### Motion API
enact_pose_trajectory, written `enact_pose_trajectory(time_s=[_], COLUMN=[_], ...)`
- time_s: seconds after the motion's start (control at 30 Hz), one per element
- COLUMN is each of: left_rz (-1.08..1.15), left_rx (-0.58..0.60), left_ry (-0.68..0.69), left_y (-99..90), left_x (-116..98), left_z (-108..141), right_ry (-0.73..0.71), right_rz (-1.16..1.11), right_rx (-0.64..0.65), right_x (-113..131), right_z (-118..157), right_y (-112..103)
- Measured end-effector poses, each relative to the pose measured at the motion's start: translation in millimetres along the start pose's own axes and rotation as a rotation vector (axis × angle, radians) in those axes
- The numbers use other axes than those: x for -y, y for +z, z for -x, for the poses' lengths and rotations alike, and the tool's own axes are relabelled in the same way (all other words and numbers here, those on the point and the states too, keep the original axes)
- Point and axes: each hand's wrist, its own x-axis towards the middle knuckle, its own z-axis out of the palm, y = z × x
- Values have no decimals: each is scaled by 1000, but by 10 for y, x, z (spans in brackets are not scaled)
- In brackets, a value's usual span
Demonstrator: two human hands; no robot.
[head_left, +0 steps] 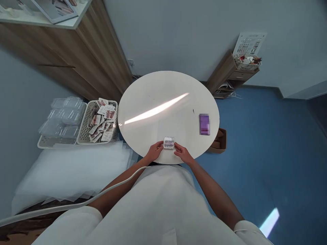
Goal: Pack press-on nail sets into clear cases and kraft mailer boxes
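A small clear plastic case (169, 143) with two rows of small shiny pieces lies near the front edge of the round white table (166, 85). My left hand (155, 151) touches the case's left side with its fingertips. At the right side, the fingers of my right hand (183, 153) meet the case's edge, so the case is held between both hands. Further right on the table lies a purple item (204, 124), blurred in the view.
Left of the table stand a white basket (79, 134) of printed packets and a tray of clear plastic boxes (67, 110). Stacked translucent sheets (76, 170) lie below them. A cardboard box (222, 144) is on the floor at right. A white cord (102, 193) crosses my left forearm.
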Motion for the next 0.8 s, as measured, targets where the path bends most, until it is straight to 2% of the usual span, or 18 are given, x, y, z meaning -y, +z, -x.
enact_pose_trajectory(time_s=[0.2, 0.4, 0.57, 0.8], left_rz=[-121, -229, -272, -394], left_rx=[-10, -101, -122, -75], left_ry=[-62, -117, -110, -50], left_y=[294, 449, 513, 535], left_x=[-6, -42, -24, 96], left_z=[51, 163, 282, 345], right_ry=[-36, -104, -104, -173], right_rz=[-17, 31, 126, 439], right_rx=[8, 64, 100, 64], right_x=[-329, -377, -410, -451], right_z=[36, -18, 23, 90], right_y=[-209, -281, -332, -280])
